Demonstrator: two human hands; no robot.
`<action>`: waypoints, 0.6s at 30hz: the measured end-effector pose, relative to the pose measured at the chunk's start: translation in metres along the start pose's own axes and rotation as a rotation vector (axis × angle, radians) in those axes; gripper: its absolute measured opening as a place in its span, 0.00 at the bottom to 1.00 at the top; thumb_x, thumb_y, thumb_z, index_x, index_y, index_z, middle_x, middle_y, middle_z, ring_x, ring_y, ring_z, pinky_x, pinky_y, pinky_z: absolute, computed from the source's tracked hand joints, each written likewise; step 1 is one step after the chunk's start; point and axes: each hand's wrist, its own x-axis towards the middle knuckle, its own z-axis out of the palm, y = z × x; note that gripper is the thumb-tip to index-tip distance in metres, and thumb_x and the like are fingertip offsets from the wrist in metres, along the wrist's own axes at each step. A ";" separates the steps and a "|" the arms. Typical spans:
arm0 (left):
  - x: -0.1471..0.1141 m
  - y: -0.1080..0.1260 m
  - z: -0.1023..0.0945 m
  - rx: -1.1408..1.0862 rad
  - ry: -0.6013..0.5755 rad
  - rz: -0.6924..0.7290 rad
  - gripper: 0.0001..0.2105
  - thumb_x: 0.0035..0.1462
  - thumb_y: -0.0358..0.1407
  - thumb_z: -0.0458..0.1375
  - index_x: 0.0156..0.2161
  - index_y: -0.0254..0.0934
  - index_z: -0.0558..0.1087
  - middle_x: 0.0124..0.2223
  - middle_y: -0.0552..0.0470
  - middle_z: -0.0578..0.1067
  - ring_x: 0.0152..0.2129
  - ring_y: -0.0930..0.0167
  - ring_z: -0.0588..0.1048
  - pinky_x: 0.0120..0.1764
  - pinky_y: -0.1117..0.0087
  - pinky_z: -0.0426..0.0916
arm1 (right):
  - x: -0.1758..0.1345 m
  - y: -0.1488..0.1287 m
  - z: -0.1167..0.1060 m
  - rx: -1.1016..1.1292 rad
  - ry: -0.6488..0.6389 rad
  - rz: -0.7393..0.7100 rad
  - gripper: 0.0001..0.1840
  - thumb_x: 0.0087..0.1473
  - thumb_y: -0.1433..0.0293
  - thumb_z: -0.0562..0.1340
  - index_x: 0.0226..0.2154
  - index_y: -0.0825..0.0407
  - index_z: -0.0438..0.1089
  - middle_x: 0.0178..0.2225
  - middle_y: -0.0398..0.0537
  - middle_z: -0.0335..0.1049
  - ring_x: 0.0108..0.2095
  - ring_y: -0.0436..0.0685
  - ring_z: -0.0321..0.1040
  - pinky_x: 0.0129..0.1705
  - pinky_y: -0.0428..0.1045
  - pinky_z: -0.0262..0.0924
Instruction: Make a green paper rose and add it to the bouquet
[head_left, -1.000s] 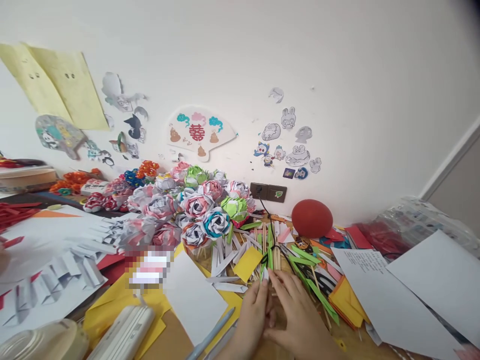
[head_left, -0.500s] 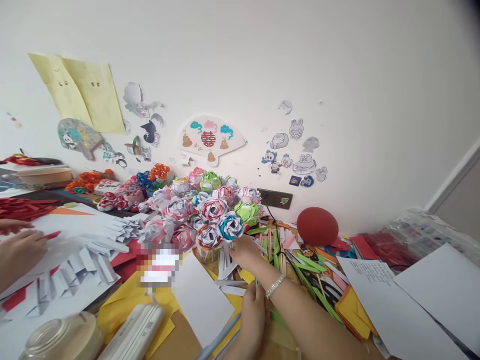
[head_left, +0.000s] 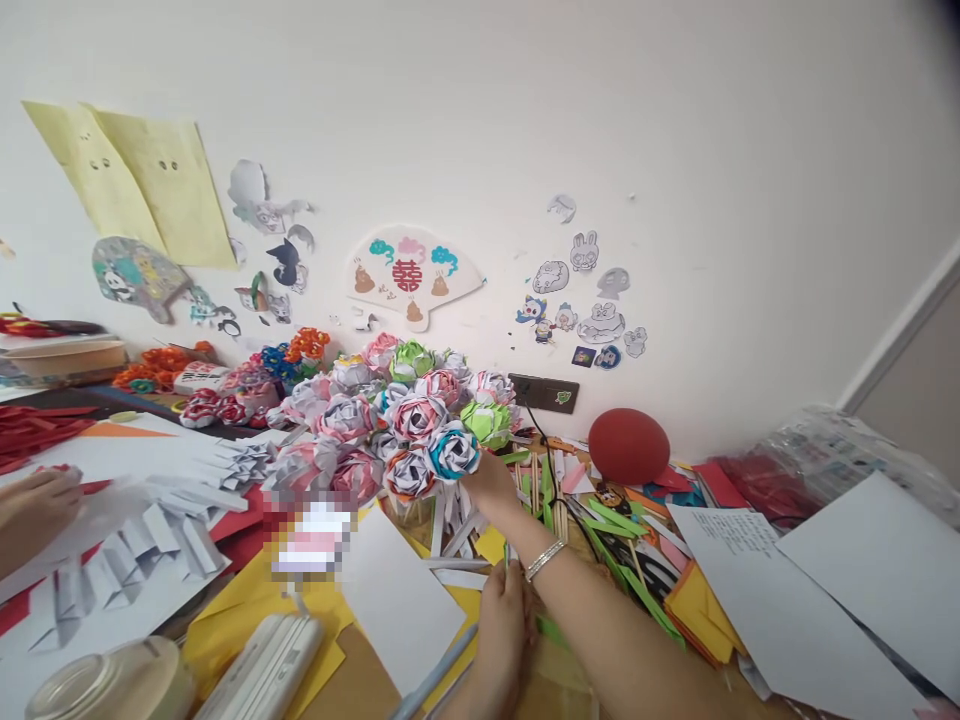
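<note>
My left hand (head_left: 501, 612) is closed low over the table, thumb upward, with a thin green strip (head_left: 508, 552) poking out at its top. My right hand (head_left: 489, 490), a silvery bracelet (head_left: 546, 561) on its wrist, reaches past the left to the front right side of a bunch of folded paper roses (head_left: 424, 415). It is nearest a blue-and-white paper rose (head_left: 454, 451). Its fingers are hidden behind the roses, so their grip does not show. White paper strips (head_left: 454, 525) lie below the bunch.
Another person's hand (head_left: 37, 505) is at the far left beside folded white paper pieces (head_left: 142, 550). A white device (head_left: 262, 665), a round container (head_left: 112, 685), a white sheet (head_left: 401, 600) and a grey-blue pen-like stick (head_left: 435, 670) lie in front. A red balloon (head_left: 628, 446) rests near the wall.
The view has shifted slightly, so the scene sits a little further left. Both my hands stay nearly in place. The other person's hand has drawn back a little leftward.
</note>
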 end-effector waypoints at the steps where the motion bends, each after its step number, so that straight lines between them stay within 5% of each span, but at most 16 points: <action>1: 0.000 0.002 0.000 0.002 -0.006 0.007 0.20 0.42 0.56 0.56 0.23 0.40 0.60 0.11 0.67 0.52 0.06 0.81 0.51 0.11 0.78 0.45 | 0.000 0.002 -0.008 0.037 0.045 -0.007 0.07 0.52 0.68 0.58 0.28 0.54 0.69 0.28 0.47 0.72 0.31 0.55 0.67 0.30 0.46 0.55; 5: 0.000 0.011 -0.001 0.012 -0.038 0.020 0.24 0.40 0.59 0.55 0.28 0.38 0.65 0.11 0.68 0.51 0.06 0.81 0.48 0.11 0.78 0.44 | -0.008 0.020 -0.044 0.185 0.196 -0.017 0.09 0.51 0.66 0.57 0.30 0.55 0.67 0.30 0.48 0.71 0.32 0.54 0.66 0.32 0.46 0.56; 9: -0.001 0.015 -0.002 0.021 -0.044 0.032 0.25 0.43 0.61 0.51 0.29 0.38 0.65 0.11 0.68 0.51 0.06 0.81 0.47 0.11 0.78 0.45 | -0.041 0.041 -0.064 0.303 0.192 -0.006 0.07 0.48 0.66 0.58 0.27 0.54 0.65 0.26 0.45 0.69 0.28 0.53 0.66 0.31 0.46 0.59; 13: -0.004 0.015 -0.003 0.041 -0.033 0.047 0.21 0.47 0.57 0.51 0.26 0.39 0.64 0.12 0.65 0.53 0.06 0.79 0.50 0.12 0.76 0.47 | -0.083 0.053 -0.056 0.361 0.121 -0.005 0.03 0.44 0.70 0.58 0.23 0.52 0.66 0.22 0.42 0.69 0.25 0.53 0.67 0.29 0.46 0.61; 18: -0.004 0.012 -0.010 0.078 0.017 0.095 0.15 0.50 0.50 0.53 0.31 0.39 0.69 0.20 0.53 0.69 0.18 0.68 0.70 0.21 0.71 0.63 | -0.112 0.059 -0.030 0.377 0.098 0.026 0.06 0.47 0.68 0.58 0.23 0.52 0.67 0.23 0.45 0.71 0.26 0.55 0.69 0.30 0.47 0.62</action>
